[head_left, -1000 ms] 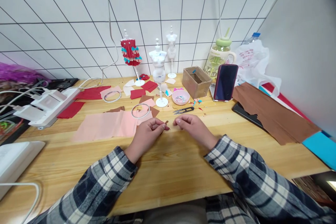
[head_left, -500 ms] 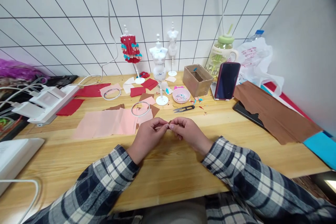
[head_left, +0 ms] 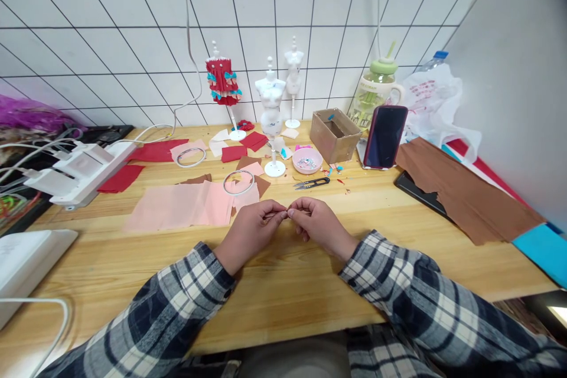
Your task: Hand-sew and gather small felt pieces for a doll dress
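Note:
My left hand (head_left: 252,229) and my right hand (head_left: 316,224) rest on the wooden table (head_left: 283,283), fingertips pinched together and touching over something tiny that I cannot make out; an earlier view showed a small brown scrap there. Pale pink fabric sheets (head_left: 181,205) lie just left of my left hand, with a metal ring (head_left: 238,182) on them. Small black thread snips (head_left: 312,183) lie just beyond my right hand. A white mini mannequin (head_left: 271,112) stands behind them.
A red-dressed mannequin (head_left: 222,84), a third mannequin (head_left: 293,74), a pink bead dish (head_left: 306,161), a cardboard box (head_left: 333,136), a propped phone (head_left: 384,136) and a green-lidded bottle (head_left: 375,90) line the back. Brown fabric (head_left: 460,189) lies right, a power strip (head_left: 75,171) left.
My hands, apart a second ago with a brown scrap in the left fingers, have come together so that both sets of fingertips meet. The view shifted slightly.

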`<state>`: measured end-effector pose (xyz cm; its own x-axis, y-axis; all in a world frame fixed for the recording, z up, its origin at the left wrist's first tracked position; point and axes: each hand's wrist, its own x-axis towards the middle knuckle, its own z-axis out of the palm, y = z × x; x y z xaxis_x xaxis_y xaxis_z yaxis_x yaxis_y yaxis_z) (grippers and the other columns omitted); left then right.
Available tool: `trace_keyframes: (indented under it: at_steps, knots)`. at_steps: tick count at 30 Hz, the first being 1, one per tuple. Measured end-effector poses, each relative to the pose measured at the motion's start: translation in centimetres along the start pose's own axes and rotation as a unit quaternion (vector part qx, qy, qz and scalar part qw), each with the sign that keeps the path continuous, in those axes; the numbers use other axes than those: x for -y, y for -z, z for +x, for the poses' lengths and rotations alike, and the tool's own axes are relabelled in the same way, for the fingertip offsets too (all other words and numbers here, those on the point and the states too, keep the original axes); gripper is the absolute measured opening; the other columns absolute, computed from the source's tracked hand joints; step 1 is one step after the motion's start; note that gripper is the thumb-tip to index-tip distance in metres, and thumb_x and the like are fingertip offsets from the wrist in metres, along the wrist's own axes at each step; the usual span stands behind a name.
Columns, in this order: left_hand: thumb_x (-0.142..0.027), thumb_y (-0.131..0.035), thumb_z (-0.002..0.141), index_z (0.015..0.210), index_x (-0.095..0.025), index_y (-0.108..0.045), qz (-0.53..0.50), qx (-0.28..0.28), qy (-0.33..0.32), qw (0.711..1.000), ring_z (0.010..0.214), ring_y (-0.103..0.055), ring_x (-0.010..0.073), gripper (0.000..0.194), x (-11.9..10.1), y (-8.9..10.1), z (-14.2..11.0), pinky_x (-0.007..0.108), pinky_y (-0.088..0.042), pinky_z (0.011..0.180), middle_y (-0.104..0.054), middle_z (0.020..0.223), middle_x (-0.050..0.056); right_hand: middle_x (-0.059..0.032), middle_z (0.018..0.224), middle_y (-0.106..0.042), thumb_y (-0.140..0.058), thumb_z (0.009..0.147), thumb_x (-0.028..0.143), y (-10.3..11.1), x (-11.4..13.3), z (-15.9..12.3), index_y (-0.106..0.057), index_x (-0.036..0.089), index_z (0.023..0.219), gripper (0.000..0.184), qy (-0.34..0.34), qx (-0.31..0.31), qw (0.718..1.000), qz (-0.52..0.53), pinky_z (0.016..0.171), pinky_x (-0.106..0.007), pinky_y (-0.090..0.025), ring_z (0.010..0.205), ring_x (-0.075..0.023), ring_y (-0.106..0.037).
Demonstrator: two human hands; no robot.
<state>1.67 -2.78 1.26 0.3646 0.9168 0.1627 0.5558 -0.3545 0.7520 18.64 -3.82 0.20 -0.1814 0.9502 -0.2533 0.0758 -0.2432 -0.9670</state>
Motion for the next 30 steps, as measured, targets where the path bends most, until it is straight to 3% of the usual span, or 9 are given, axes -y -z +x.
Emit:
trace_keyframes:
  at_steps: [12,16,20,25,30]
  knots:
    - [-0.038,-0.064,0.081,0.083,-0.018,-0.071,-0.126,-0.001,0.056,0.990,0.069,-0.067,0.0160,0.022,-0.3,0.0,0.1,0.024,-0.052,0.063,-0.075,0.076,0.002,0.0073,0.052,-0.053,-0.060,0.079,0.036,-0.3,-0.5,0.0,-0.054,0.019,0.081,0.018,0.033,-0.015,0.999,0.017,0.035,-0.018,-0.039,0.039,-0.0078,-0.048]
    - [-0.041,-0.066,0.078,0.084,-0.017,-0.071,-0.155,-0.041,0.083,0.984,0.075,-0.068,0.0186,0.025,0.2,0.1,0.2,0.028,-0.054,0.069,-0.075,0.081,0.005,0.0046,0.068,-0.057,-0.069,0.073,0.038,-0.2,-0.2,-0.2,-0.055,0.019,0.086,0.027,0.047,0.021,0.995,0.082,0.037,-0.018,-0.044,0.048,-0.0077,-0.053]
    - [-0.042,-0.065,0.079,0.087,-0.018,-0.071,-0.141,-0.054,0.076,0.986,0.081,-0.068,0.0193,0.026,0.7,0.1,0.4,0.030,-0.054,0.074,-0.075,0.088,0.006,0.0047,0.072,-0.060,-0.078,0.066,0.036,0.4,-0.1,0.0,-0.055,0.020,0.099,0.043,0.020,0.033,0.990,0.137,0.043,-0.019,-0.048,0.055,-0.0087,-0.056]
    - [-0.038,-0.059,0.086,0.087,-0.019,-0.070,-0.052,-0.045,-0.001,0.998,0.080,-0.066,0.0179,0.022,0.5,0.3,0.3,0.030,-0.052,0.076,-0.074,0.085,0.005,0.0025,0.068,-0.059,-0.080,0.062,0.040,1.4,-0.4,0.4,-0.065,0.016,0.085,0.036,-0.015,0.054,0.992,0.111,0.048,-0.020,-0.050,0.059,-0.0089,-0.054]
    - [-0.029,-0.051,0.093,0.088,-0.019,-0.069,0.060,0.011,-0.173,0.983,0.084,-0.062,0.0179,0.021,0.3,1.1,0.4,0.033,-0.048,0.081,-0.072,0.086,0.006,0.0010,0.070,-0.062,-0.077,0.067,0.038,2.9,-0.2,0.7,-0.068,0.015,0.083,0.030,-0.028,0.116,0.992,0.042,0.052,-0.021,-0.051,0.061,-0.0092,-0.055]
